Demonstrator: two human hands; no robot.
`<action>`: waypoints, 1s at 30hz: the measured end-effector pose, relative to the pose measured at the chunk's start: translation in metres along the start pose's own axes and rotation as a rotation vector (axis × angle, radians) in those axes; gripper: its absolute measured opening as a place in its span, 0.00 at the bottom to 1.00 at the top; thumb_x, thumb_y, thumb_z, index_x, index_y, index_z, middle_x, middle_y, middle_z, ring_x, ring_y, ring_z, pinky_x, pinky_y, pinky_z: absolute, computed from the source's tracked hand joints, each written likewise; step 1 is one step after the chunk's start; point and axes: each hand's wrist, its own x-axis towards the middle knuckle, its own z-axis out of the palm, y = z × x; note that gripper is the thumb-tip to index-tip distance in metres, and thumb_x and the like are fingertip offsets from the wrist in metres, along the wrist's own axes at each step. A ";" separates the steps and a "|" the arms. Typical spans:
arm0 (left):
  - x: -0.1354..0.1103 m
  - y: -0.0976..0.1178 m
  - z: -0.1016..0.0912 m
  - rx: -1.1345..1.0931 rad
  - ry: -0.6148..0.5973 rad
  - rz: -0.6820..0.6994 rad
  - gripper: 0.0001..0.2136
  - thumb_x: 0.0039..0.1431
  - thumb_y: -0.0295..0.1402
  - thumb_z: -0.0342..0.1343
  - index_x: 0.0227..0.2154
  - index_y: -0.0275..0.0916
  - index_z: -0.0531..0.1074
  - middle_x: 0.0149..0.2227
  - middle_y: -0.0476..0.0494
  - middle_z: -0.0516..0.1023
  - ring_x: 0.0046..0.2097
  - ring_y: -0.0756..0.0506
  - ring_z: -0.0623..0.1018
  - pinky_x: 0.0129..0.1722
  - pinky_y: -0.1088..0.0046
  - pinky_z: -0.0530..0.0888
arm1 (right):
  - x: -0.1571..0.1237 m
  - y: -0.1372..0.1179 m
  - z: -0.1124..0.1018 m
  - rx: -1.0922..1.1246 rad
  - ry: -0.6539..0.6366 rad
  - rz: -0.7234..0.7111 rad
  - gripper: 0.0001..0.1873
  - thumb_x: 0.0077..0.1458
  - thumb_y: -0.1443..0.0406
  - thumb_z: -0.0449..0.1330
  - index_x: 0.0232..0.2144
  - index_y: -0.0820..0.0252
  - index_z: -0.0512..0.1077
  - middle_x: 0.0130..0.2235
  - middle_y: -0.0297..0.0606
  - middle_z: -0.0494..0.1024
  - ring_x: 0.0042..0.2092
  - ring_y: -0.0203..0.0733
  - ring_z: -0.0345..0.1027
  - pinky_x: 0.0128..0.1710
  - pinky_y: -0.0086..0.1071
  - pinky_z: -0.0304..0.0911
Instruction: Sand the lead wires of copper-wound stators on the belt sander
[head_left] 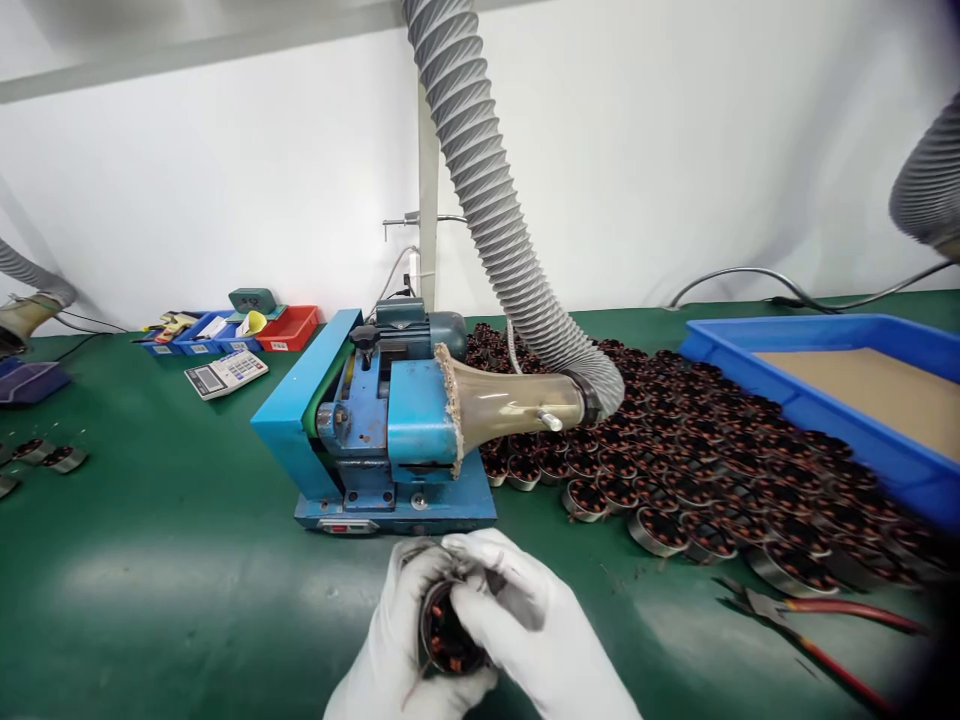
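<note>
In white gloves, both hands are together at the bottom middle of the head view. My left hand (394, 630) wraps round a motor stator (448, 640), a metal ring with black inner parts and copper windings, its open face tilted towards me. Against the upper right of its rim, my right hand (536, 610) presses with thumb and bent fingers. What lies between those right fingertips is partly hidden. A thin lead hangs by the left thumb. Just behind the hands stands a blue belt sander (426, 420).
A grey extraction hose (487, 180) drops to the machine's nozzle (517, 405). Many similar stators (697, 460) cover the bench at right, beside a blue tray (825, 415). Red-handled pliers (810, 615) lie front right. A calculator (226, 374) and small bins (289, 328) sit at back left.
</note>
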 end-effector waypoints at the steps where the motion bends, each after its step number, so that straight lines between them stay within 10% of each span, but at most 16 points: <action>1: 0.000 0.003 0.002 0.020 0.001 0.083 0.24 0.41 0.28 0.64 0.45 0.48 0.71 0.47 0.44 0.71 0.53 0.38 0.70 0.54 0.62 0.68 | 0.002 0.002 0.004 -0.021 0.058 -0.003 0.06 0.40 0.63 0.68 0.25 0.59 0.79 0.29 0.40 0.78 0.33 0.44 0.70 0.35 0.35 0.67; 8: -0.002 -0.009 0.009 0.116 0.222 0.366 0.27 0.43 0.21 0.62 0.46 0.51 0.65 0.43 0.47 0.67 0.42 0.45 0.74 0.44 0.70 0.71 | 0.021 0.008 -0.008 0.448 0.347 -0.082 0.11 0.41 0.59 0.69 0.31 0.55 0.79 0.22 0.31 0.72 0.22 0.31 0.62 0.22 0.24 0.62; 11: 0.001 -0.015 0.004 0.106 0.241 0.195 0.26 0.45 0.23 0.60 0.49 0.48 0.65 0.50 0.44 0.67 0.50 0.42 0.72 0.51 0.66 0.68 | 0.010 0.021 -0.008 -0.014 0.446 -0.271 0.08 0.50 0.61 0.64 0.35 0.54 0.79 0.32 0.38 0.80 0.34 0.41 0.72 0.35 0.34 0.69; 15: 0.013 -0.025 0.004 -0.011 0.191 0.077 0.19 0.51 0.29 0.57 0.48 0.42 0.67 0.51 0.39 0.70 0.52 0.40 0.72 0.53 0.64 0.69 | 0.006 0.048 0.006 -0.546 0.267 -0.532 0.13 0.48 0.62 0.65 0.39 0.55 0.78 0.41 0.43 0.81 0.43 0.51 0.73 0.45 0.44 0.68; 30: 0.070 -0.018 0.021 -0.075 0.341 0.020 0.15 0.47 0.27 0.54 0.41 0.39 0.68 0.43 0.39 0.73 0.46 0.42 0.75 0.48 0.64 0.71 | 0.065 0.060 0.013 -0.501 0.229 -0.302 0.13 0.56 0.61 0.53 0.34 0.59 0.76 0.38 0.45 0.79 0.40 0.48 0.73 0.44 0.43 0.67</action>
